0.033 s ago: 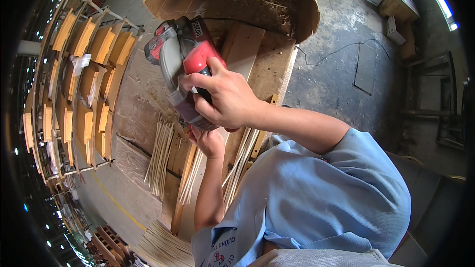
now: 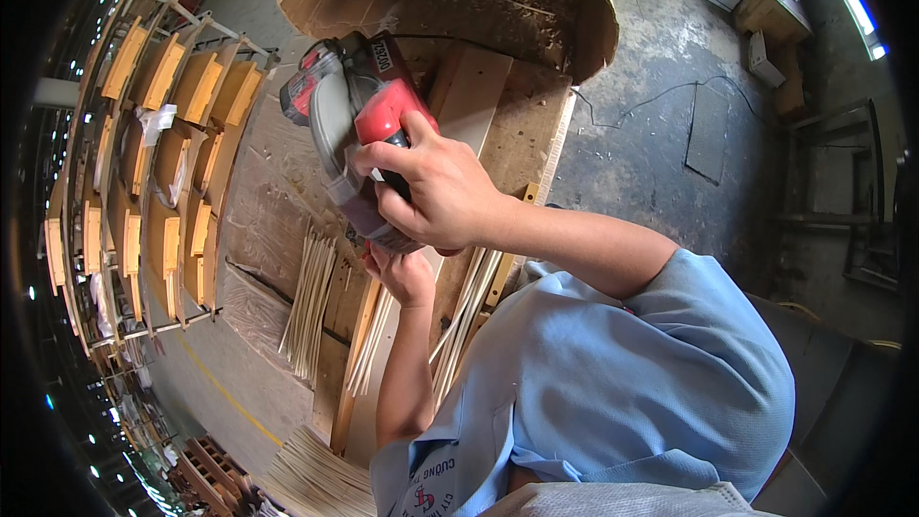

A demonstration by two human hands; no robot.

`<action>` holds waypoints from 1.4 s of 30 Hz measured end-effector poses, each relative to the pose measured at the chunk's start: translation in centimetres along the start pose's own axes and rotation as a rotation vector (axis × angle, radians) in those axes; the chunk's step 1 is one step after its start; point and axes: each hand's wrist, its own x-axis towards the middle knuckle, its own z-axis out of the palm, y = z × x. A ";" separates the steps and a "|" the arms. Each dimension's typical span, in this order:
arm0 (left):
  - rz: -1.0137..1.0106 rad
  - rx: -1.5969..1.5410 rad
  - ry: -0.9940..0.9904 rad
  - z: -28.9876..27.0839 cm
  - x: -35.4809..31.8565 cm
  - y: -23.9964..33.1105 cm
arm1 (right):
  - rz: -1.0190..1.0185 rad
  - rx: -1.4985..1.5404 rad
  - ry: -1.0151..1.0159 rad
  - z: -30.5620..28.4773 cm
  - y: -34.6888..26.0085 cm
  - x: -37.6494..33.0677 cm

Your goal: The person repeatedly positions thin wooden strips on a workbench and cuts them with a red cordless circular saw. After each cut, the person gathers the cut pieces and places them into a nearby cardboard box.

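Observation:
My right hand [image 2: 442, 177] is wrapped round the black grip of a red and grey mitre saw [image 2: 330, 124], which has a rounded blade guard. Just below the saw's near end, my left hand [image 2: 407, 276] is closed, its fingertips partly hidden by the saw. What it grips there is hidden. Thin pale wooden sticks [image 2: 369, 349] lie lengthwise on the bench beside my left forearm. Another bundle of sticks [image 2: 308, 302] rests farther left, and several more sticks [image 2: 467, 311] lie to the right of my left arm.
A large open cardboard box [image 2: 450, 0] with wood chips stands behind the saw. The wooden bench [image 2: 536, 115] runs beneath it. At left is a rack [image 2: 144, 172] of curved wooden pieces. A black cable [image 2: 608, 124] trails across the floor at right. More sticks [image 2: 316, 474] are at the lower left.

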 end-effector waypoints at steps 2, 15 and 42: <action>0.004 -0.001 -0.006 -0.1 0.0 0.0 | 0.000 -0.002 -0.003 -0.1 0.0 -0.1; 0.003 0.013 0.009 0.4 0.2 0.0 | -0.021 -0.014 0.059 0.4 0.4 -0.7; -0.135 -0.091 0.039 1.8 -0.7 -0.9 | -0.026 0.015 -0.004 0.3 0.7 -2.1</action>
